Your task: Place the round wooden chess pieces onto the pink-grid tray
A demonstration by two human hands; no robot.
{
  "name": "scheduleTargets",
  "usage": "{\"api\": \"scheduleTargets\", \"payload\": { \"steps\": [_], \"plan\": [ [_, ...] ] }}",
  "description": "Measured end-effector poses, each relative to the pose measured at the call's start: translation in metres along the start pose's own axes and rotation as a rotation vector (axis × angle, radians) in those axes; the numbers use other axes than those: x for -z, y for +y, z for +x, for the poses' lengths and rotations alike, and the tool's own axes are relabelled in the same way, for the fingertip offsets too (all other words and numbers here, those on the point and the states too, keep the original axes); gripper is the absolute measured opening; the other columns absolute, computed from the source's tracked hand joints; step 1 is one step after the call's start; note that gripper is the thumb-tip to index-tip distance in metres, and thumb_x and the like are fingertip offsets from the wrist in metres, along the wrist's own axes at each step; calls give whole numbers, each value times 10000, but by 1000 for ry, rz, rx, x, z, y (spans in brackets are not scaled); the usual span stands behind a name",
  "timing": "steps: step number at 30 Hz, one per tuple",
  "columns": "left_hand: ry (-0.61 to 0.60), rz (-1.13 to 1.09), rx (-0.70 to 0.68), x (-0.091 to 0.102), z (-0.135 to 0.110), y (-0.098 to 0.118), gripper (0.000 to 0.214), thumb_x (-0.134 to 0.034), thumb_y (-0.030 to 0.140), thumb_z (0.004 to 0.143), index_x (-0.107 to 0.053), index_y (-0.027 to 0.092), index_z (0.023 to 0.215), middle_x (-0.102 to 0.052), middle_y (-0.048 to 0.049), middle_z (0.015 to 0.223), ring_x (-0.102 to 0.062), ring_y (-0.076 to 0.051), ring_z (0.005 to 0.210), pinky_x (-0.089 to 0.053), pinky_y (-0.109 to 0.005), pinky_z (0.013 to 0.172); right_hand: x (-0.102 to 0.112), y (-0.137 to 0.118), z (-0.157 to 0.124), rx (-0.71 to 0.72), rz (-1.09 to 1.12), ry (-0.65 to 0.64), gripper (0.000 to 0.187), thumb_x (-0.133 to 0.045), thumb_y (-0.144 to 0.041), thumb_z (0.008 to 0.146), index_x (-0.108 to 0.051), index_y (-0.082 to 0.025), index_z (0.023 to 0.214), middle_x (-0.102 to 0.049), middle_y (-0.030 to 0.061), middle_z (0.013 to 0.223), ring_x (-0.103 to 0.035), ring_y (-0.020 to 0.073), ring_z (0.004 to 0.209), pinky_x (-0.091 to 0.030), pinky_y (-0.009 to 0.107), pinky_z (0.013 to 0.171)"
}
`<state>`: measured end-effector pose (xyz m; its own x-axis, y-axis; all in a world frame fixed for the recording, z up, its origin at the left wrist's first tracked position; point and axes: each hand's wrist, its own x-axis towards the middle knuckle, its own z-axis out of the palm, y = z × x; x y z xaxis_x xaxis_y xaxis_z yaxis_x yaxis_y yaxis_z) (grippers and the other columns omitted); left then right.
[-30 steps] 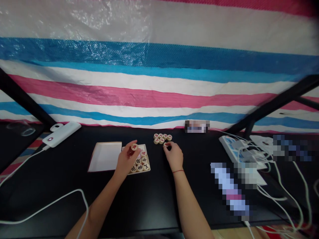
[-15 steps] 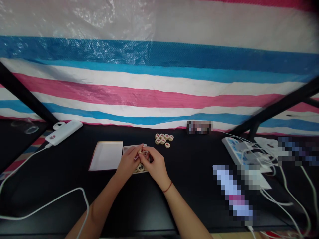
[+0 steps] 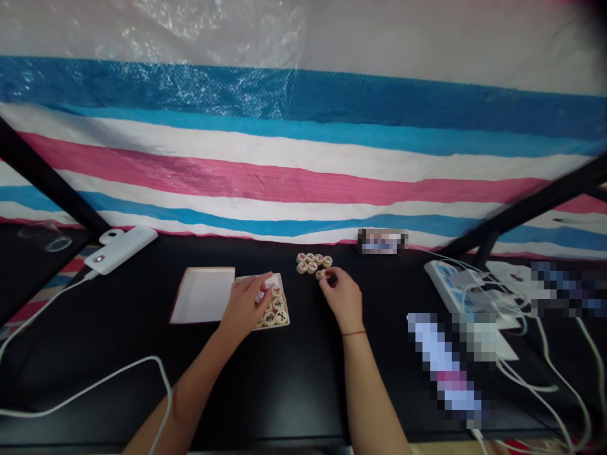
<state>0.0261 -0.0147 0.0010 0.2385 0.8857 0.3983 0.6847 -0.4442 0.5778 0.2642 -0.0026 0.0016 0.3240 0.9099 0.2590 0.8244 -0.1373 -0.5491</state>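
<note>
Xiangqi pieces (image 3: 281, 317): lie face up in the near part of the box, mostly marked in black; partly covered by the left hand; one with a red character (image 3: 277, 291) behind.
Box (image 3: 288, 319): shallow and pale, open on the black table top (image 3: 303, 385).
Left hand (image 3: 246, 300): over the left part of the box, with fingers bent and narrow toward the thumb; cannot tell whether around a piece.
Lid (image 3: 203, 295): beside the box on the left, with white inside upward and dark rim along the near edge.
Right hand (image 3: 344, 294): right of the box, well apart from the left; narrow between thumb and forefinger, at a half-hidden piece; cannot tell whether gripped. Red band (image 3: 354, 333) around the wrist.
Red-marked group (image 3: 310, 258): face up on the table just beyond the right fingertips; four in the back row, two in front.
Power strip (image 3: 446, 270): far right, crowded with plugs and white cables.
White device (image 3: 124, 248): far left, with a cable at the near end.
Striped sheet (image 3: 284, 183): behind everything, in blue, white and pink.
</note>
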Motion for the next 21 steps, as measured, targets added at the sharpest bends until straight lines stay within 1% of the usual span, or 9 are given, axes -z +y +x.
{"api": "scheduleTargets", "payload": {
  "steps": [2, 6, 10, 13, 21],
  "plan": [
    [-1, 27, 21, 1, 0, 0, 281, -482, 244, 902, -599, 234, 1157, -659, -15, 833, -608, -207, 884, -393, -369, 860, -2, 2, -1, 1, -33, -1, 213, -514, -270, 794, -660, -195, 929, -670, 49, 849, -569, 163, 640, -381, 263, 594],
    [5, 51, 62, 1, 0, 1, 272, -486, 238, 893, -608, 236, 1136, -661, -7, 819, -615, -202, 859, -375, -374, 857, -7, 0, -3, 47, -45, -17, 204, -499, -227, 816, -646, -194, 953, -671, 59, 940, -579, 161, 683, -379, 260, 609],
    [8, 16, 87, 1, 0, 0, 319, -474, 248, 895, -568, 232, 1199, -662, -7, 826, -613, -197, 841, -376, -378, 862, -9, 0, -3, 30, -64, -44, 150, -525, -236, 827, -632, -204, 927, -665, 41, 899, -577, 163, 676, -361, 257, 588],
    [16, 2, 92, 1, -1, 0, 348, -474, 255, 893, -545, 235, 1232, -663, -2, 820, -608, -193, 840, -379, -377, 879, -11, 1, -3, 22, -70, -45, 142, -549, -245, 825, -618, -211, 944, -656, 38, 887, -590, 167, 699, -359, 251, 582],
    [7, -11, 100, 0, -1, 0, 348, -489, 257, 882, -565, 232, 1221, -666, 0, 808, -619, -200, 828, -398, -381, 867, -19, 4, -1, -6, -30, 4, 180, -531, -251, 829, -602, -198, 986, -660, 53, 923, -621, 193, 789, -375, 253, 598]
  ]
}}
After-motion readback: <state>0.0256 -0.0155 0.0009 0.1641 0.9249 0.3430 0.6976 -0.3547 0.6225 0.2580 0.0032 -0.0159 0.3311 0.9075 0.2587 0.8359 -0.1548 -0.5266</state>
